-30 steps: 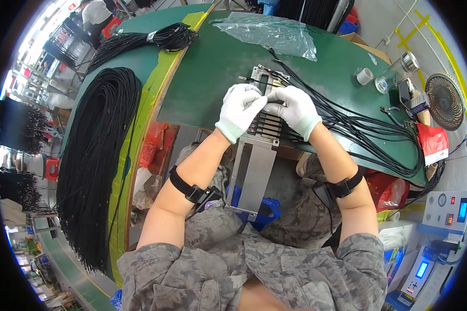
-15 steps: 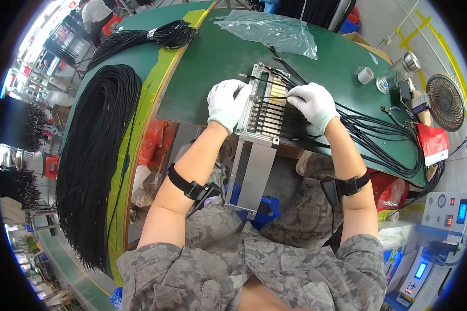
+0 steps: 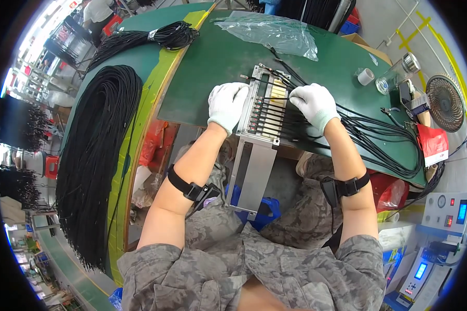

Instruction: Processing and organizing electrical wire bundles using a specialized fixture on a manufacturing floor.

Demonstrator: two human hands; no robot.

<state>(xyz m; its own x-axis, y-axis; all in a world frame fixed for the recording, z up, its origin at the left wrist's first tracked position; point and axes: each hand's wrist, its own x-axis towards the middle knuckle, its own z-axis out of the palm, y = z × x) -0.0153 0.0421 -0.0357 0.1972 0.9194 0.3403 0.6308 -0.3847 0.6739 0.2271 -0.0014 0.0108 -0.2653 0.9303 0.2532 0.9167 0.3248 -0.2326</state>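
A metal fixture (image 3: pixel 277 132) with a row of slots stands at the green table's near edge, and several black cables (image 3: pixel 269 115) lie side by side across it. My right hand (image 3: pixel 314 105), in a white glove, is closed at the fixture's right side, pinching a black cable (image 3: pixel 281 98) that runs over the slots. At the left side of the fixture is my gloved left hand (image 3: pixel 226 108), its fingers drawn together close to the metal edge. Whatever those fingertips may hold is hidden. One cable end (image 3: pixel 244 76) sticks out past the fixture's upper left.
Loose black cables (image 3: pixel 384 137) trail rightward over the table. Cable bundles (image 3: pixel 96 150) lie at the left, beside a yellow-taped edge (image 3: pixel 155 98). Farther off are a clear plastic bag (image 3: pixel 270 33), a glass bottle (image 3: pixel 399 72), pliers (image 3: pixel 392 113) and a fan (image 3: pixel 445 102).
My left hand has pulled its fingertips slightly back to the left from the fixture, and they have come closer together. My right hand has shifted slightly rightward, still on the cable.
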